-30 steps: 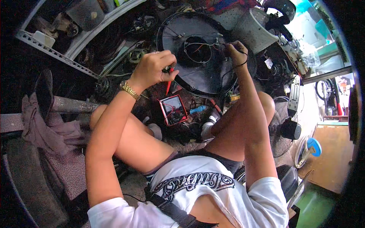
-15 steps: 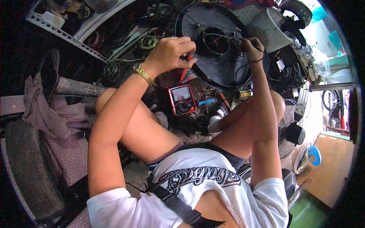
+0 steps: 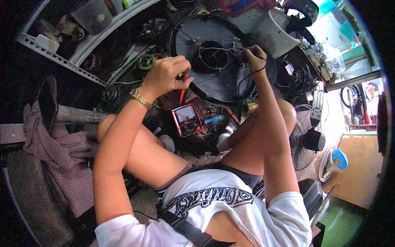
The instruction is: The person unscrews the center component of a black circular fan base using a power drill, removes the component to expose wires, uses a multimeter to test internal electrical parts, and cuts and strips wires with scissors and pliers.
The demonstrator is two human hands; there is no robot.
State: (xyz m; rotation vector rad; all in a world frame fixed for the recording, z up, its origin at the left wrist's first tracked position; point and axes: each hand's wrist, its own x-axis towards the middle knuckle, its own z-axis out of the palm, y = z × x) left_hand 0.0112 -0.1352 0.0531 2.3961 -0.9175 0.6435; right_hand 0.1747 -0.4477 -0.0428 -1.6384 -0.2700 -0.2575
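My left hand [image 3: 168, 77], with a gold watch on its wrist, is closed on a red test probe [image 3: 182, 95] whose lower end points down toward the multimeter. My right hand [image 3: 255, 59] pinches at the wires near the right of the round black housing [image 3: 224, 84]. A black test lead [image 3: 247, 77] loops from that hand past the wrist; its tip is hidden by my fingers. The housing lies tilted before me, with thin wires [image 3: 218, 48] across its central opening. Below it, between my legs, sits the multimeter [image 3: 187, 119] in a red case.
A blue-handled tool [image 3: 213, 119] and a red-handled tool [image 3: 233, 115] lie beside the multimeter. A white perforated tub [image 3: 276, 35] stands behind the housing at right. A fan [image 3: 303, 140] is by my right knee. A metal rail [image 3: 61, 57] runs at upper left.
The whole view has shifted, so the housing, multimeter and hands appear farther left and mostly lower. Both hands keep their grips, with little movement relative to the housing.
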